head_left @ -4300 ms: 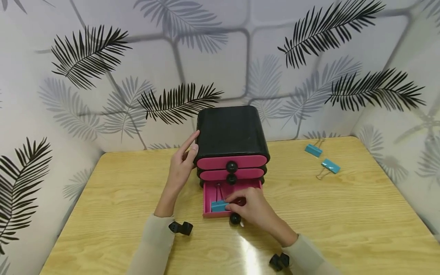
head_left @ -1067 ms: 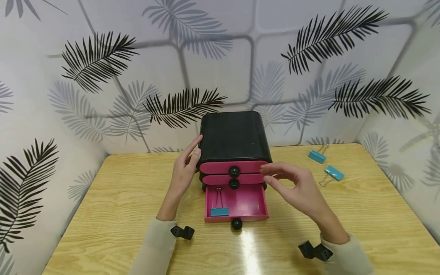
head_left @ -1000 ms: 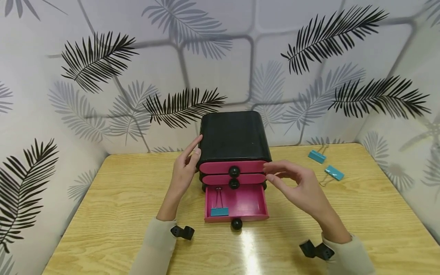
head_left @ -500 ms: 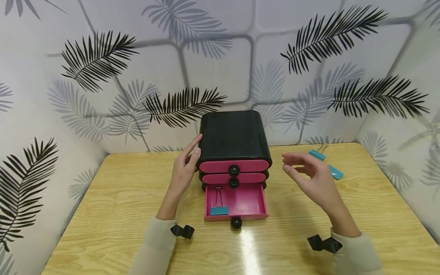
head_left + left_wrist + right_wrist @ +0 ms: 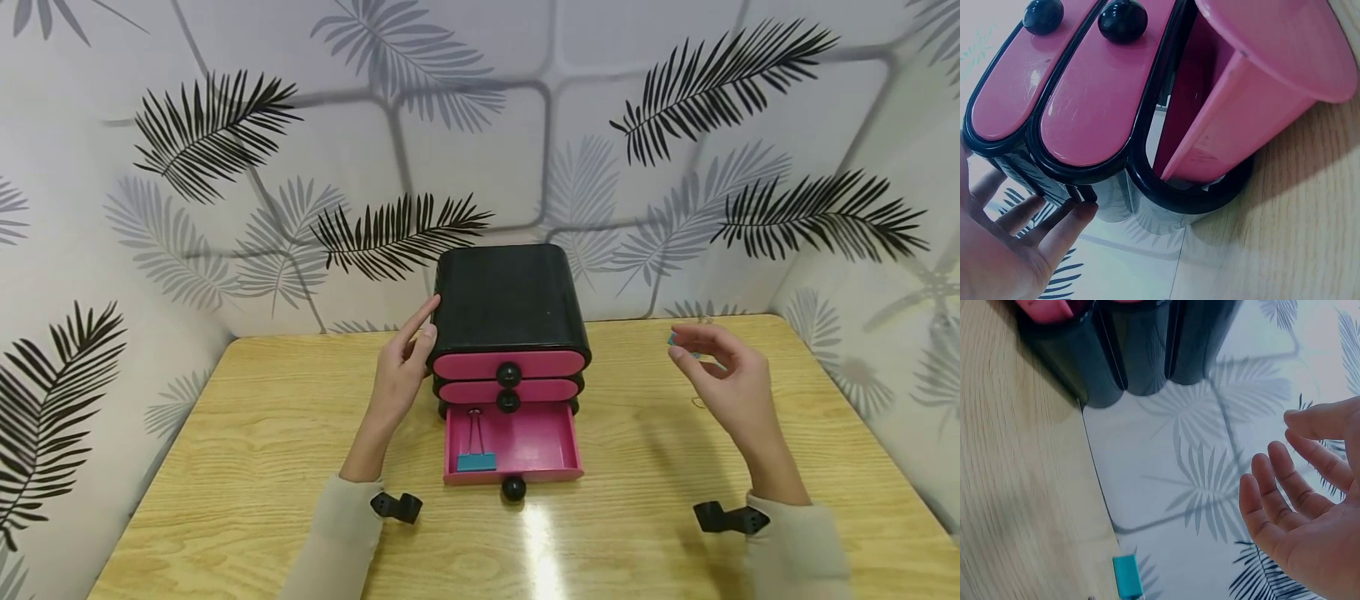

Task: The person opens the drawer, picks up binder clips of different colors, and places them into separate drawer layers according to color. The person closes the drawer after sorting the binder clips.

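A small black chest of drawers (image 5: 510, 296) with pink fronts and black knobs stands mid-table. Its bottom drawer (image 5: 540, 476) is pulled out and holds one blue binder clip (image 5: 477, 462) at the left. My left hand (image 5: 401, 367) rests against the chest's left side; in the left wrist view its extended fingers (image 5: 1066, 231) touch the black casing. Over the right of the table, my right hand (image 5: 727, 387) is in the air with nothing in it, its fingers (image 5: 1285, 465) loosely bent and spread. Behind it, two blue binder clips are mostly hidden; one clip (image 5: 1127, 577) shows in the right wrist view.
The wood-grain table (image 5: 285, 433) ends at the back against a wall (image 5: 472, 150) patterned with leaves. The open drawer juts out toward the front with its knob (image 5: 513, 489).
My right hand has moved from the bottom drawer, past the chest's front, to the right toward the two loose binder clips. The left hand has stayed on the chest.
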